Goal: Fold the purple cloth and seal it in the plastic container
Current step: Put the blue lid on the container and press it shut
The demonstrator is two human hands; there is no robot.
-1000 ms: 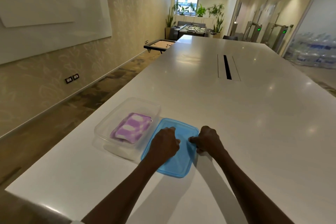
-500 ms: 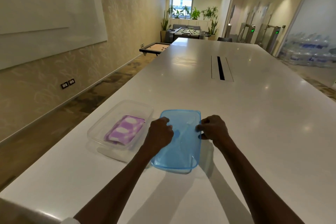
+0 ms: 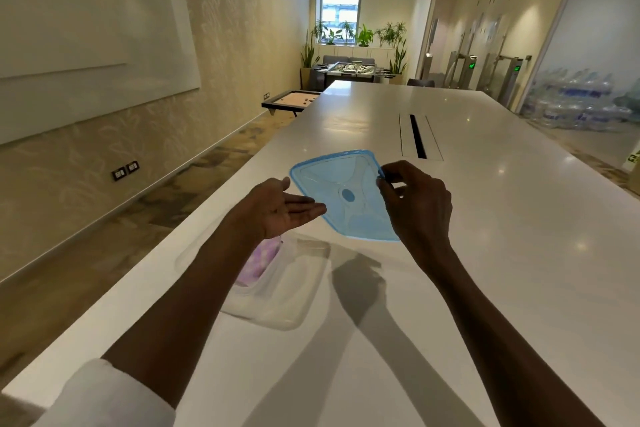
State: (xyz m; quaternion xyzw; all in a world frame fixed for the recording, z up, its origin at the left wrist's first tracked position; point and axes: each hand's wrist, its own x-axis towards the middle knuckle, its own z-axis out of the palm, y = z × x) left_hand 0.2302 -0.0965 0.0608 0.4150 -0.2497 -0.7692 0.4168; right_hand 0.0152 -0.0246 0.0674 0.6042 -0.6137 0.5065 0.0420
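Observation:
The blue translucent lid (image 3: 346, 196) hangs tilted in the air above the white table, its inner side facing me. My right hand (image 3: 414, 204) pinches its right edge. My left hand (image 3: 277, 210) is open, palm up, with its fingertips at the lid's left lower edge. Below my left forearm stands the clear plastic container (image 3: 287, 291) on the table. The folded purple-and-white cloth (image 3: 259, 260) lies inside it, mostly hidden by my arm.
The long white table (image 3: 502, 270) stretches ahead, with a cable slot (image 3: 417, 135) in its middle. Its left edge drops to a carpeted floor beside a wall with a whiteboard. Packs of water bottles (image 3: 575, 104) are stacked far right.
The lid has been lifted off the table and turned up to face me. My left hand has let go and opened. The view has shifted so the container sits under my left arm.

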